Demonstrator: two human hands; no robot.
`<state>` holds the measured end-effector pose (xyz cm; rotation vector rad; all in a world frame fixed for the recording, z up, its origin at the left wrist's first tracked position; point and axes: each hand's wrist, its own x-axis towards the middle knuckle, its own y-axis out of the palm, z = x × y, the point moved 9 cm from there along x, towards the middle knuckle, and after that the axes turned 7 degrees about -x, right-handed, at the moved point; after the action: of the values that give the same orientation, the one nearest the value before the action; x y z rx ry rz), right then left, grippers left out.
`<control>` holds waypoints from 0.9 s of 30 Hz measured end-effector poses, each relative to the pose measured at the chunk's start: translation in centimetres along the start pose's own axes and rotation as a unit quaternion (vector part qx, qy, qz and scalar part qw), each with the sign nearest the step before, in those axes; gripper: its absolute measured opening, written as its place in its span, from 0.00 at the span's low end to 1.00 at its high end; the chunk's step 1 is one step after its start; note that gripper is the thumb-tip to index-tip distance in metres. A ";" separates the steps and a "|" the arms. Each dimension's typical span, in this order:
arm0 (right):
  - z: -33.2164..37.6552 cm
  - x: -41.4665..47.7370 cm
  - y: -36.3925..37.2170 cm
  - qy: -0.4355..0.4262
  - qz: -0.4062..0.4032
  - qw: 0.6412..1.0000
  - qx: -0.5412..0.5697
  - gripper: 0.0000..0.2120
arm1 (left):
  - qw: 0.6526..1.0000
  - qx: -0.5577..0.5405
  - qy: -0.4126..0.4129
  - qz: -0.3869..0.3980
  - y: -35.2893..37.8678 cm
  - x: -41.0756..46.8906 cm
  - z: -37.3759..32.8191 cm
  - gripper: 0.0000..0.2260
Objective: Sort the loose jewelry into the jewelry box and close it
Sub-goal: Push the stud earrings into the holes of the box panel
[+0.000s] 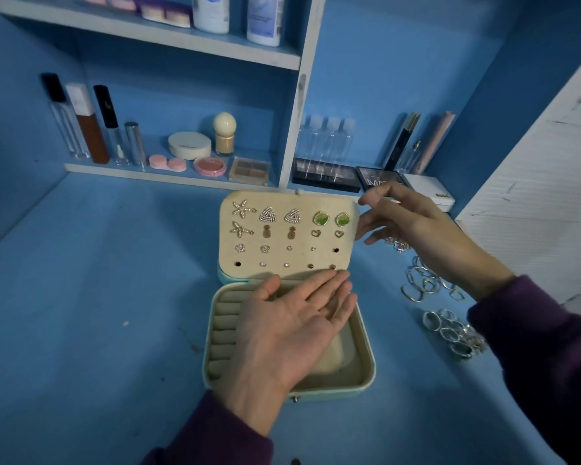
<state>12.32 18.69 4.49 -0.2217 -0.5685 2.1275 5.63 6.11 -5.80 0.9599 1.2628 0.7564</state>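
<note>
sorting step: my left hand [292, 330] lies flat, empty, over jewelry box [367, 374]; right hand [413, 229] relaxed, empty. next, probably: pinch rings [450, 330].

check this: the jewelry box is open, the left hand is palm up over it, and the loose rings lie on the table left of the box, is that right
The head view shows the loose rings lying on the table to the right of the jewelry box, not left. The box is open, with the left hand palm up over it.
</note>
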 end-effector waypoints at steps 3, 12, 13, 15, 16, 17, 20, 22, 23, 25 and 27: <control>0.8 -0.5 0.1 -0.025 0.005 0.999 -0.043 0.10 | 1.000 -0.001 0.002 -0.003 0.0 -0.1 0.0 0.30; 3.5 -3.1 0.6 -0.090 0.083 0.981 -0.153 0.09 | 0.999 -0.040 0.022 0.002 0.1 -0.8 0.4 0.41; 3.6 -3.6 0.7 -0.094 0.102 0.978 -0.158 0.09 | 0.999 -0.043 0.024 0.004 0.0 -0.9 0.5 0.42; 3.5 -4.3 1.1 -0.087 0.150 0.968 -0.179 0.11 | 0.999 -0.049 0.022 0.005 -0.1 -1.1 0.8 0.41; 3.2 -4.6 1.3 -0.075 0.181 0.963 -0.185 0.12 | 0.998 -0.054 0.022 0.004 -0.2 -1.1 0.9 0.39; 2.9 -5.0 1.5 -0.057 0.216 0.958 -0.178 0.13 | 0.998 -0.058 0.025 0.003 -0.3 -1.2 1.0 0.35; 2.5 -5.2 1.4 -0.018 0.253 0.960 -0.120 0.17 | 0.998 -0.055 0.027 -0.002 -0.7 -1.2 1.4 0.29; 1.3 -3.9 0.2 0.000 0.191 0.974 -0.120 0.13 | 0.998 -0.052 0.024 -0.009 -0.9 -1.2 1.5 0.29; 0.3 -3.0 -0.6 0.007 0.148 0.978 -0.148 0.09 | 0.998 -0.051 0.024 -0.009 -0.9 -1.2 1.5 0.29; -1.8 -1.1 -1.9 0.005 0.077 0.964 -0.256 0.03 | 0.998 -0.051 0.024 -0.012 -1.0 -1.2 1.5 0.28; -3.8 0.2 -2.4 -0.003 0.038 0.933 -0.359 0.06 | 0.998 -0.046 0.026 -0.016 -1.1 -1.2 1.5 0.28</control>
<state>15.30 21.21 2.33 -0.6488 -1.3468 1.9059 6.88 4.33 -6.22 0.8479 1.2747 0.8126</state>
